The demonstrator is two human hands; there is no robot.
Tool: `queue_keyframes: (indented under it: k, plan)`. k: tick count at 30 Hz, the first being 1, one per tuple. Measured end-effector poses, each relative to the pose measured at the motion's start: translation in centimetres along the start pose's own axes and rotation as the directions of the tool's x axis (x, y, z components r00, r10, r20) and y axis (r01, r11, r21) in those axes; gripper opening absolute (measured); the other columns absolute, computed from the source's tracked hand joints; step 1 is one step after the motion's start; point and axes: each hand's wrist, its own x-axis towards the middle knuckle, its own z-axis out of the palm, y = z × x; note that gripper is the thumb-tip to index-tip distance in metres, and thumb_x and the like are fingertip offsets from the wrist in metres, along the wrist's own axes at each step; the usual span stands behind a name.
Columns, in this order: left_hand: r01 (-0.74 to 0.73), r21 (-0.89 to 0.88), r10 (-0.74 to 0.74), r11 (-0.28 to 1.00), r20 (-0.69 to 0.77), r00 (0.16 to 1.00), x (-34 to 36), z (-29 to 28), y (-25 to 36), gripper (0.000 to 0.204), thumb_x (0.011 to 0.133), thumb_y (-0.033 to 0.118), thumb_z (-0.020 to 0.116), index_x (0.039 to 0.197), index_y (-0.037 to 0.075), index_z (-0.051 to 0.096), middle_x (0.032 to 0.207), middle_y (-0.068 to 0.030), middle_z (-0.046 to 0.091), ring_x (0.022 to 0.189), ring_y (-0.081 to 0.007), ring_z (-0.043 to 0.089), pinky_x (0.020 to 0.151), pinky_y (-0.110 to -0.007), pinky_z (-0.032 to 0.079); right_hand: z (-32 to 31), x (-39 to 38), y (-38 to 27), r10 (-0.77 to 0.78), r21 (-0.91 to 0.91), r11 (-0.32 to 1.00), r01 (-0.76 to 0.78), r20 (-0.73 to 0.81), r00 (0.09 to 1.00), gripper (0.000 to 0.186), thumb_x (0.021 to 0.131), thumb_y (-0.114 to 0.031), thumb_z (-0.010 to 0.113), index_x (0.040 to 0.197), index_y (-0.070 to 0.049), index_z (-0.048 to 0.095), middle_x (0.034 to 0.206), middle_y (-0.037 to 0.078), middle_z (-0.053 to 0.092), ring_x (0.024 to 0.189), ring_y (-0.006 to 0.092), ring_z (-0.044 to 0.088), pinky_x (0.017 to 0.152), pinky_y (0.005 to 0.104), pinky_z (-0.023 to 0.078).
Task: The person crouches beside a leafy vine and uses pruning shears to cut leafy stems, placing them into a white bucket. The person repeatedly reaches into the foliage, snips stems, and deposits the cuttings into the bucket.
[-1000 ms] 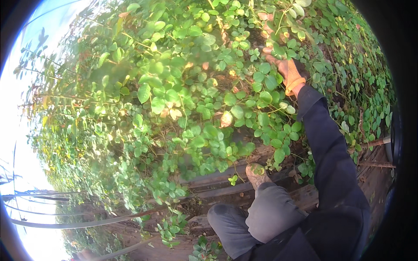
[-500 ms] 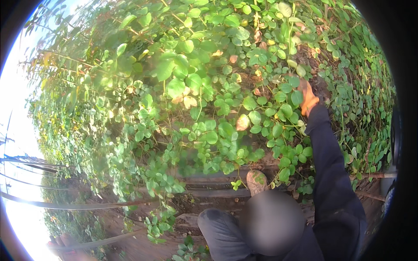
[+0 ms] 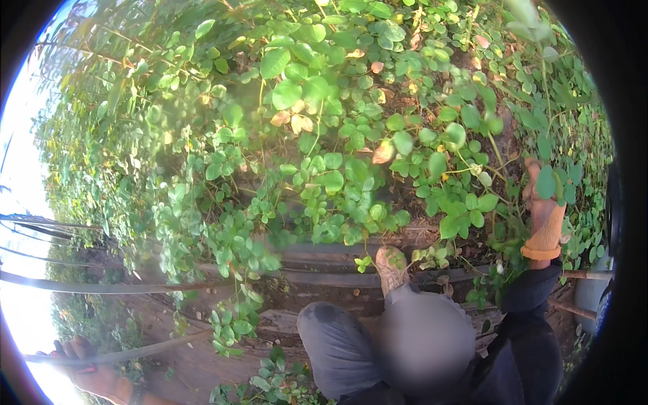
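My right hand (image 3: 543,206), in an orange fingerless glove, is at the right with fingers curled around a leafy green stem (image 3: 548,115) that rises toward the top edge. Round green leaves partly cover those fingers. At the far lower left, against the glare, my left hand (image 3: 81,361) is closed on a small red-handled tool (image 3: 84,369); its working end is unclear.
Dense bushes (image 3: 310,128) with some dry leaves fill most of the view. Below them run long dark strips (image 3: 304,278) along brown soil. My shoe (image 3: 391,268) and bent knees (image 3: 337,341) are at bottom centre. Curved strips (image 3: 101,283) cross the left; a thin pole (image 3: 587,275) lies right.
My right hand has moved down and to the right, and the stem and leaves around it have shifted with it. My left hand shows more fully at the lower left.
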Motion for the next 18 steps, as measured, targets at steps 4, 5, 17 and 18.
queue_keyframes:
  k: [4, 5, 17, 18]
  plan:
    - [-0.016, -0.018, 0.016, 1.000, -0.029, 0.999, 1.0, -0.7, -2.3, 0.024, 0.102, 0.008, 0.062, 0.120, -0.008, 0.062, 0.140, -0.0146, 0.053, 0.096, -0.0157, 0.060, 0.083, -0.029, 0.056, 0.9, -0.6, -1.9, -0.025, -0.112, 0.993, 0.027, 0.013, 1.000, 0.033, 0.102, -0.029, 0.066, 0.119, -0.002, 0.073, 0.102, 0.003, 0.062, 0.083, 0.0144, 0.058, 0.068, 0.0298, 0.045]
    - [-0.026, -0.050, 0.025, 0.998, -0.020, 0.999, 1.6, -1.0, -3.2, 0.020, 0.103, 0.010, 0.062, 0.114, -0.006, 0.065, 0.136, -0.0135, 0.056, 0.096, -0.0154, 0.060, 0.082, -0.029, 0.055, 1.3, -1.0, -2.0, -0.032, -0.133, 0.991, 0.033, 0.011, 0.999, 0.033, 0.102, -0.029, 0.066, 0.119, -0.002, 0.074, 0.104, 0.004, 0.064, 0.085, 0.0145, 0.060, 0.069, 0.0297, 0.047]
    - [-0.473, 0.721, 0.422, 0.506, 0.272, 0.865, 3.2, -3.3, -6.6, 0.032, 0.105, 0.021, 0.064, 0.116, -0.008, 0.069, 0.139, -0.0201, 0.060, 0.123, -0.0220, 0.060, 0.099, -0.032, 0.053, 17.3, 8.9, 1.7, -0.284, -0.738, 0.102, 0.667, 0.621, 0.731, 0.030, 0.088, -0.021, 0.068, 0.116, -0.016, 0.074, 0.146, 0.012, 0.060, 0.139, 0.0400, 0.051, 0.112, 0.0466, 0.043]
    - [-0.454, 0.701, 0.400, 0.550, 0.256, 0.880, 2.9, -3.0, -6.4, 0.032, 0.105, 0.020, 0.064, 0.119, -0.009, 0.068, 0.141, -0.0202, 0.059, 0.124, -0.0220, 0.059, 0.100, -0.032, 0.053, 19.3, 10.3, 2.7, -0.363, -0.724, 0.119, 0.680, 0.605, 0.708, 0.031, 0.089, -0.023, 0.068, 0.119, -0.016, 0.073, 0.146, 0.012, 0.061, 0.136, 0.0391, 0.054, 0.109, 0.0459, 0.045]
